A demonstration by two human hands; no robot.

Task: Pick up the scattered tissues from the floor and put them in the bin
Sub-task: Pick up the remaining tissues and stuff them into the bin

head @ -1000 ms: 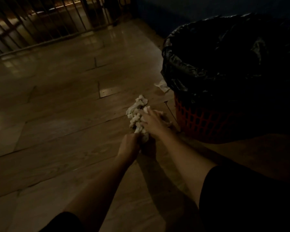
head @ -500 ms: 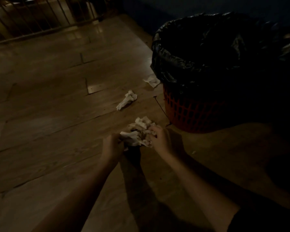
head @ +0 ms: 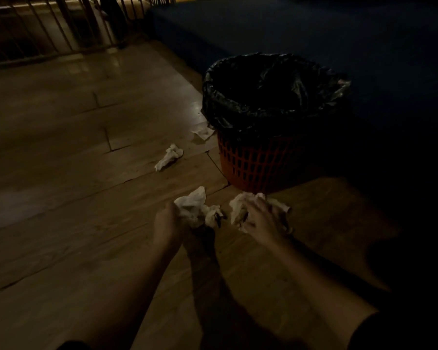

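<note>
My left hand (head: pixel 166 222) grips a crumpled white tissue wad (head: pixel 194 205) just above the wooden floor. A short gap to the right, my right hand (head: pixel 259 218) is closed on a second bunch of tissues (head: pixel 238 205). Both hands hover in front of the red mesh bin (head: pixel 250 162), which is lined with a black bag (head: pixel 238 114). One twisted tissue (head: pixel 169 156) lies on the floor left of the bin. A flatter tissue (head: pixel 203 132) lies against the bin's left side, under the bag's edge.
The wooden plank floor (head: pixel 61 173) stretches to the left and toward me. A metal railing (head: pixel 48 29) runs along the far edge. A dark blue wall or block (head: pixel 314 34) stands behind the bin. The area right of the bin is in deep shadow.
My hands gathered tissues off the floor, drew back from the bin and pulled apart, splitting the wad into two handfuls. One twisted tissue stayed on the floor.
</note>
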